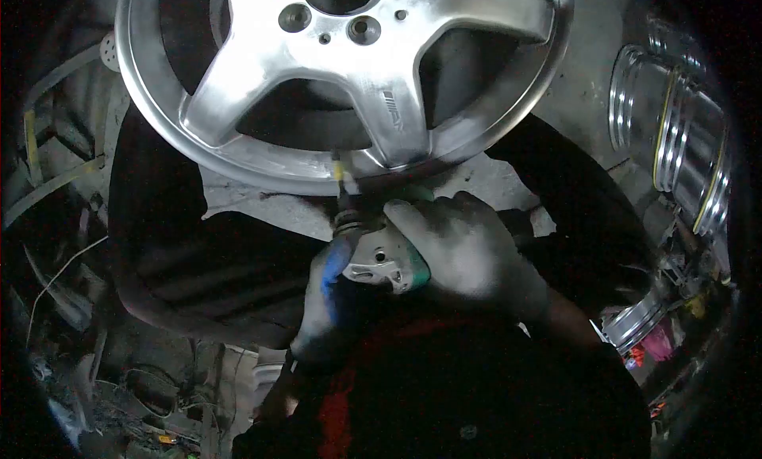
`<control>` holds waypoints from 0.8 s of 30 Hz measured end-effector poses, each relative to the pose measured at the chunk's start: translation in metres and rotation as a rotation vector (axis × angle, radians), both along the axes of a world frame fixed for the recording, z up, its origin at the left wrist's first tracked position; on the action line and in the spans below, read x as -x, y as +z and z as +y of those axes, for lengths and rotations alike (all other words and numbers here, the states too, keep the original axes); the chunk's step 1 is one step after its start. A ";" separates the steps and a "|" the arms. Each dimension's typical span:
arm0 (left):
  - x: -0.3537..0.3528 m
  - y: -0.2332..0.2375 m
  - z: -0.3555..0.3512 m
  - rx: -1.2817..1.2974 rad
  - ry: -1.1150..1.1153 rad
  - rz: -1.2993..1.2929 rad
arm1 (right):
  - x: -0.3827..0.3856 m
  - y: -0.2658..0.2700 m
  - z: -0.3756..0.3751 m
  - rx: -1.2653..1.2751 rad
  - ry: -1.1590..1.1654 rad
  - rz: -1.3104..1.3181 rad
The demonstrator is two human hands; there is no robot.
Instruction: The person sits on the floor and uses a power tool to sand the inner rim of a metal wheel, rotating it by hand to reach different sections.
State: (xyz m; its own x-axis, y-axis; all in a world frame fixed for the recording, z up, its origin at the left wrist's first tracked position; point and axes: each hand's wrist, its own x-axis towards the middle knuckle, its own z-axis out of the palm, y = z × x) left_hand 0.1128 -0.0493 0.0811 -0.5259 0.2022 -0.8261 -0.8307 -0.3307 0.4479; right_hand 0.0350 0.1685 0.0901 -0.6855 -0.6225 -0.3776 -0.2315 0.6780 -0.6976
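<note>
A silver five-spoke alloy wheel lies in front of me, its near rim between my knees. Both my gloved hands are closed around a die grinder with a green body and a grey metal head. My left hand, in a grey glove with a blue patch, grips the grinder near its dark neck. My right hand wraps around the body from the other side. The slim spindle with a yellow band points away from me, and its blurred tip overlaps the near rim between two spokes.
Several shiny wheel rims stand at the right. Another rim lies lower right beside a pink cloth. At the left are a metal frame, a thin pale cable and cluttered parts on the floor. My dark-trousered legs flank the wheel.
</note>
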 end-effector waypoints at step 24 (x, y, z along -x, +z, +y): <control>0.012 0.018 0.028 -0.042 -0.073 -0.276 | -0.028 0.008 0.037 -0.005 0.005 0.289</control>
